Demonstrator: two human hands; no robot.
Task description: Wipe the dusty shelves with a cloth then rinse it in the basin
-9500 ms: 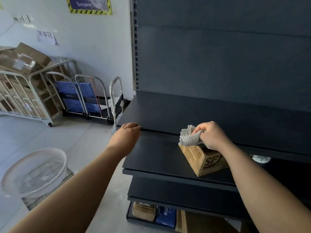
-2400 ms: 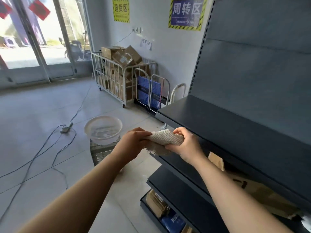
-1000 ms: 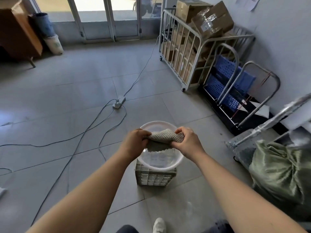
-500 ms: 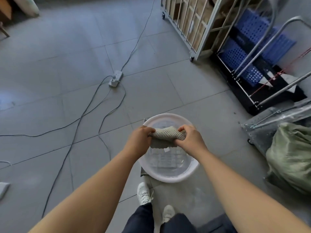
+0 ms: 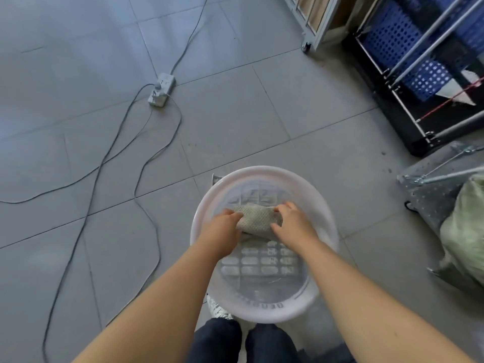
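Now | grey waffle-weave cloth [image 5: 258, 221] was low inside round translucent white plastic basin [image 5: 262, 170] | left hand [image 5: 222, 229], right hand [image 5: 294, 226] each gripped one end | likely stretched flat for rinsing

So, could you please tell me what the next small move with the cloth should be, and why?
Probably lower the cloth a little and rub its ends together. The left hand and right hand each grip one end, low inside the basin, so rinsing looks like the fitting step; whether it is wet yet is unclear.
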